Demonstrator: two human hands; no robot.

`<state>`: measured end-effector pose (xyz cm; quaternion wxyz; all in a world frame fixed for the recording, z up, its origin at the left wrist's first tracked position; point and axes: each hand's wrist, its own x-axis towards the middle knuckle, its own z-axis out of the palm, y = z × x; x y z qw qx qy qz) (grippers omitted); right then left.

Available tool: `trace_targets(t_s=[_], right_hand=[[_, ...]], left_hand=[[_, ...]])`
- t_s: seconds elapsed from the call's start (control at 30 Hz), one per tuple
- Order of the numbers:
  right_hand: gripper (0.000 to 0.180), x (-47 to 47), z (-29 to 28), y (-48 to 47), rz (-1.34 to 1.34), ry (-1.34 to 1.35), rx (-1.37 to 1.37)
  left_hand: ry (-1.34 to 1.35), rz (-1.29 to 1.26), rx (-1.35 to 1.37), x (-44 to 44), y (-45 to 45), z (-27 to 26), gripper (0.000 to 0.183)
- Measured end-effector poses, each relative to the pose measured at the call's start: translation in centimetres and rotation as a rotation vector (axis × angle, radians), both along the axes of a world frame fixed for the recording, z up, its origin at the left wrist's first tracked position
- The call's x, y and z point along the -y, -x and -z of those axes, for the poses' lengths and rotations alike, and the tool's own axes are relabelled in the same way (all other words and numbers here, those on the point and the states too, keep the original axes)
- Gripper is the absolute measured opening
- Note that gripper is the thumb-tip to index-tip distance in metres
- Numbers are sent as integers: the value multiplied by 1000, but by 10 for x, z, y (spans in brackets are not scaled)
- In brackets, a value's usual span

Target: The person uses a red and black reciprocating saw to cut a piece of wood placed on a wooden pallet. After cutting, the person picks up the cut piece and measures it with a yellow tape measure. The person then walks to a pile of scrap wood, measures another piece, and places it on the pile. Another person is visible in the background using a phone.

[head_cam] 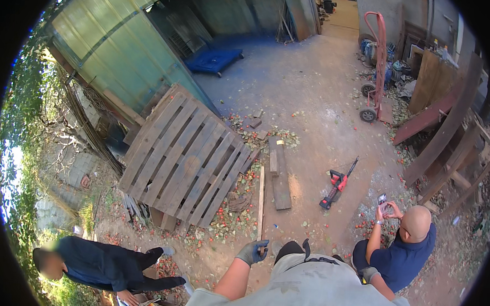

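In a grey glove, my left hand [253, 252] is closed around the near end of a long, thin wooden strip [261, 203]. My right hand [369, 274], gloved too, is at my right side; a small yellow thing shows beside its fingers, but the grip on it cannot be made out. Ahead on the ground lies a dark wooden plank [282, 191], with a short wood piece [273, 161] on it and sawdust [295, 186] beside it. A red and black cordless chainsaw [336, 185] lies further right, its bar pointing away from me.
A wooden pallet [187, 158] leans at the left. One person [100, 263] stands at the lower left; another [405, 246] crouches close on my right, holding a phone [382, 204]. A red hand truck [379, 68], a blue platform dolly [214, 60] and leaning boards [447, 125] are further off.
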<state>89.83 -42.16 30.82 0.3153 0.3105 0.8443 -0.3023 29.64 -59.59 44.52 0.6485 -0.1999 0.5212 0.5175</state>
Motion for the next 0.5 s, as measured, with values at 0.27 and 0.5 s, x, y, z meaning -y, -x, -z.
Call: trace_targets(t_s=[0.27,0.5], right_hand=[[13,14,-33,-2,-85,-45,62],[32,-10,-30,24,-310,-94,223]], left_hand=[[409,-273,257,48,13,22,28],[-189,-368,-182,55,44,-91,37]])
